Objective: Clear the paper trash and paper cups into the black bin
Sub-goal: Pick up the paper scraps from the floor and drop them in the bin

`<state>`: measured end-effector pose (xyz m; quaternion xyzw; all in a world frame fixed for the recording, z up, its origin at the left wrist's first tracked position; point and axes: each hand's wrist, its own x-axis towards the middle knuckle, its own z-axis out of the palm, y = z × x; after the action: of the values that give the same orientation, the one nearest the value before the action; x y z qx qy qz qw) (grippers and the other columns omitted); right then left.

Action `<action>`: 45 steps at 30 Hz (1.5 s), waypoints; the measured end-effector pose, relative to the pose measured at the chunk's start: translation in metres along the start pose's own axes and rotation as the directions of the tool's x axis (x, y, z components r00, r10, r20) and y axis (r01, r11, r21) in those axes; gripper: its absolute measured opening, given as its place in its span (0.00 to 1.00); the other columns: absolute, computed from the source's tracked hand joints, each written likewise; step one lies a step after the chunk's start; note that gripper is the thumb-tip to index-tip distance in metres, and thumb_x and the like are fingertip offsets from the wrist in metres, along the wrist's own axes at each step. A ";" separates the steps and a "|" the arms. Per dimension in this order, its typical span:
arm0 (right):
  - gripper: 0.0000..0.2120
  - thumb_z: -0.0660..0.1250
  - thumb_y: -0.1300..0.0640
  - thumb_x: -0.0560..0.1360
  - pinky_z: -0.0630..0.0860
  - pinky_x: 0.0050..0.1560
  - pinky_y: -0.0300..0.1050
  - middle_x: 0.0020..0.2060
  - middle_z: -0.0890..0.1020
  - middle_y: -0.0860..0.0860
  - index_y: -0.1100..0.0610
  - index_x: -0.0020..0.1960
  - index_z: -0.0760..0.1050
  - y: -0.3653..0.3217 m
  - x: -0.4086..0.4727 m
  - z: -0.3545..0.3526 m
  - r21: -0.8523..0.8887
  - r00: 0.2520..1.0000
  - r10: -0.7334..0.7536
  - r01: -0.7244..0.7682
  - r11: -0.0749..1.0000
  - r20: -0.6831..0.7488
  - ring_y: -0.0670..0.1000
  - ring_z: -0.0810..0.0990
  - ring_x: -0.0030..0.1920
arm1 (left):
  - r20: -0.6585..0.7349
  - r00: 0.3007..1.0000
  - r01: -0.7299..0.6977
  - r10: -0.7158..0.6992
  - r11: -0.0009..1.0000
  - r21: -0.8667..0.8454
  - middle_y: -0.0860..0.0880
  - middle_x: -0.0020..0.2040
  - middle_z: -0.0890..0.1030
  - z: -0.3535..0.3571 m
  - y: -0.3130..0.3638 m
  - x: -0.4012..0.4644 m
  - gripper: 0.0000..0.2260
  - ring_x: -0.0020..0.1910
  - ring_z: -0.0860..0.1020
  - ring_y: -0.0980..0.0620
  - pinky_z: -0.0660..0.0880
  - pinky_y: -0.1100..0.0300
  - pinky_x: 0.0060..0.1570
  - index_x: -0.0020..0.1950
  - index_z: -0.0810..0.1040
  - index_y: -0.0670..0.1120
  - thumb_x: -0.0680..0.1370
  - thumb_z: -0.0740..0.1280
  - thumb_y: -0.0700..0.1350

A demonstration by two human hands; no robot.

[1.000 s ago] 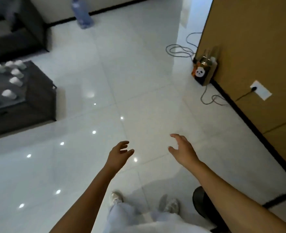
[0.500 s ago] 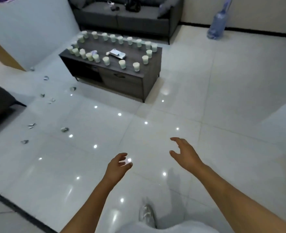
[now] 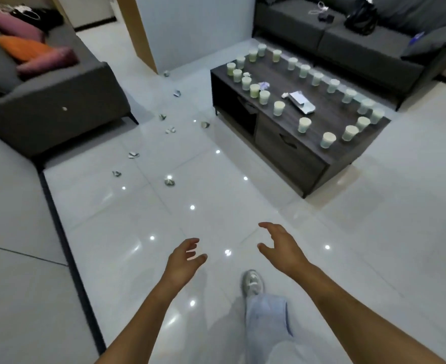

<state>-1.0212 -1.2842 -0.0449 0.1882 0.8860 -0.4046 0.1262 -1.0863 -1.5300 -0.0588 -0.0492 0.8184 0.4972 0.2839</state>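
Paper cups: many pale paper cups (image 3: 304, 125) stand upright on the dark tabletop (image 3: 329, 111) of a low cabinet, ranged in a loose ring round its edges, each apart from its neighbours.
Paper on the tabletop: a flat white sheet or packet (image 3: 302, 101) lies inside the ring near the middle; a small crumpled white scrap (image 3: 285, 95) lies just beside it, and another crumpled piece (image 3: 264, 85) lies near the cups at the left end.
Paper trash on the floor: crumpled scraps (image 3: 169, 182) are scattered over the glossy white floor (image 3: 143, 232) in a loose trail running from left of the cabinet toward the wall corner; one (image 3: 205, 124) lies close to the cabinet's left end.
Black bin: not in view.
Left hand (image 3: 182, 261): held out over the floor, fingers loosely curved and apart, holding nothing, well apart from the scraps and the cups.
Right hand (image 3: 282, 248): held out beside the left, fingers spread and slightly bent, thumb apart from them, holding nothing.
Person: one foot in a light shoe (image 3: 253, 283) shows between the forearms, with a pale blue trouser leg (image 3: 266, 327) behind it.
Surroundings: a grey sofa (image 3: 59, 101) with pink and orange cushions (image 3: 30, 49) at left; a dark sofa (image 3: 348, 40) behind the cabinet, carrying a black bag (image 3: 361, 19).
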 end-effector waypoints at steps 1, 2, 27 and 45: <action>0.25 0.65 0.55 0.78 0.69 0.64 0.44 0.70 0.66 0.50 0.50 0.72 0.63 -0.005 0.026 -0.007 -0.013 1.000 -0.016 0.016 1.000 0.011 0.52 0.70 0.66 | -0.019 1.000 0.004 -0.005 1.000 -0.016 0.52 0.59 0.75 -0.002 0.010 0.019 0.19 0.57 0.75 0.53 0.71 0.62 0.52 0.65 0.73 0.50 0.75 0.71 0.43; 0.25 0.65 0.55 0.77 0.70 0.64 0.44 0.70 0.67 0.51 0.50 0.72 0.63 -0.010 0.052 -0.015 -0.027 0.999 -0.032 0.033 0.999 0.022 0.52 0.70 0.66 | -0.041 0.999 0.010 -0.011 0.999 -0.034 0.52 0.59 0.75 -0.004 0.022 0.038 0.19 0.57 0.75 0.53 0.70 0.62 0.52 0.65 0.73 0.50 0.75 0.71 0.43; 0.24 0.64 0.56 0.77 0.70 0.58 0.44 0.66 0.69 0.53 0.51 0.71 0.64 -0.299 0.518 0.077 -0.155 0.950 -0.111 0.161 0.975 0.292 0.53 0.72 0.61 | -0.271 0.925 0.217 -0.265 0.956 -0.195 0.49 0.61 0.75 -0.302 0.089 0.386 0.20 0.58 0.74 0.50 0.71 0.59 0.53 0.67 0.72 0.48 0.75 0.71 0.43; 0.25 0.66 0.57 0.76 0.70 0.60 0.46 0.67 0.69 0.56 0.54 0.71 0.64 -0.426 0.757 0.147 -0.142 0.957 0.072 -0.032 0.989 0.281 0.56 0.72 0.62 | -0.160 0.929 0.310 -0.332 0.939 -0.151 0.49 0.60 0.75 -0.484 0.146 0.642 0.19 0.58 0.75 0.50 0.71 0.59 0.52 0.65 0.73 0.48 0.75 0.71 0.43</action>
<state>-1.8752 -1.4784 -0.1385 0.1422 0.8788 -0.3626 0.2757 -1.8752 -1.7347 -0.1073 -0.2455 0.7898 0.4866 0.2813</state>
